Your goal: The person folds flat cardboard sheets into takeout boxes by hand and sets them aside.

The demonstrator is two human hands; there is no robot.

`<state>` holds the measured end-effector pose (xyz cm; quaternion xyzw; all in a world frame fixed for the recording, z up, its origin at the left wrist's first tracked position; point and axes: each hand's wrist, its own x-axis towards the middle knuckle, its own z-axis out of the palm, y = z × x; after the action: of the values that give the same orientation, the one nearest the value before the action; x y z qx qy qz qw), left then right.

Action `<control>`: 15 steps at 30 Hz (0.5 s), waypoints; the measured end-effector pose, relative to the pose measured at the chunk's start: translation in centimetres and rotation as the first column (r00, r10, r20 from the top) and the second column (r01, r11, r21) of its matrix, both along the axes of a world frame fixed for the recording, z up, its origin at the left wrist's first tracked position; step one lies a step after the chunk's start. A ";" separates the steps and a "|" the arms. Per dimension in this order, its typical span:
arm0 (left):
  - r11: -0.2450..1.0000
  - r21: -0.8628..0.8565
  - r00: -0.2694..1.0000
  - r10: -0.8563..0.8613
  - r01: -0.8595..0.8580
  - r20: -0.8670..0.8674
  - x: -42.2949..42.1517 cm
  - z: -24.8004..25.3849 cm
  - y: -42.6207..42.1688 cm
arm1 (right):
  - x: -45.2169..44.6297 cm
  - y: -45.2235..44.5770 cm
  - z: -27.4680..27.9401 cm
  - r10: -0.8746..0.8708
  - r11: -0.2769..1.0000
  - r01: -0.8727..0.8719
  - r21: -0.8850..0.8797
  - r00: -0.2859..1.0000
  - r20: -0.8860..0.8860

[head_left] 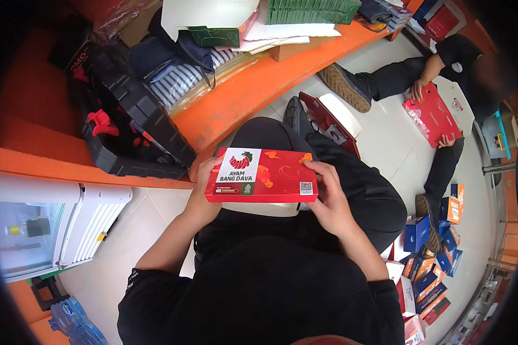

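A red food box [270, 172] printed "AYAM BANG DAVA" is held level above my lap, its printed face toward me. My left hand [204, 187] wraps round its left end. At the right end, my right hand [330, 195] grips the box with fingers along the upper edge and the thumb below. Beneath the box's lower edge a pale cardboard flap [262, 209] shows. Beyond my right hand, a partly unfolded red and white carton [332, 123] rests by my leg. The undersides of my fingers are hidden.
An orange shelf [253, 92] with clothing and green-edged cartons runs ahead. A black tool case [135, 115] stands left. On the right a person sits holding a flat red carton [431, 115]. Several blue and orange boxes [429, 282] lie on the floor, right.
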<state>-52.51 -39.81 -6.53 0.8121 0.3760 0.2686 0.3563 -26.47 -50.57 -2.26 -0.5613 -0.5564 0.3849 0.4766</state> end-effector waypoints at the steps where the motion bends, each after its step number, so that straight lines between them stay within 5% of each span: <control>1: 0.999 -0.047 1.000 -0.004 0.005 0.022 -0.1 -0.3 -0.1 | 0.2 0.0 -0.1 -0.011 1.000 0.009 -0.018 0.998 -0.063; 4: 0.999 -0.046 0.999 0.000 0.002 0.050 0.3 -0.4 -0.2 | 0.4 0.0 -0.2 -0.038 0.996 0.020 -0.086 0.976 -0.213; 11: 0.993 0.094 0.997 -0.071 0.068 0.031 -0.1 -1.4 0.4 | 0.6 0.4 -1.2 0.016 1.000 -0.016 0.019 0.999 0.044; 15: 0.990 -0.016 0.988 -0.142 0.143 0.057 -0.5 -0.7 0.6 | 0.9 0.1 -1.4 0.066 0.996 -0.068 0.061 0.997 0.028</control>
<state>-53.03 -39.25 -7.28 0.8254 0.3096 0.2612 0.3932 -25.62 -50.44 -3.66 -0.5323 -0.5929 0.3757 0.4734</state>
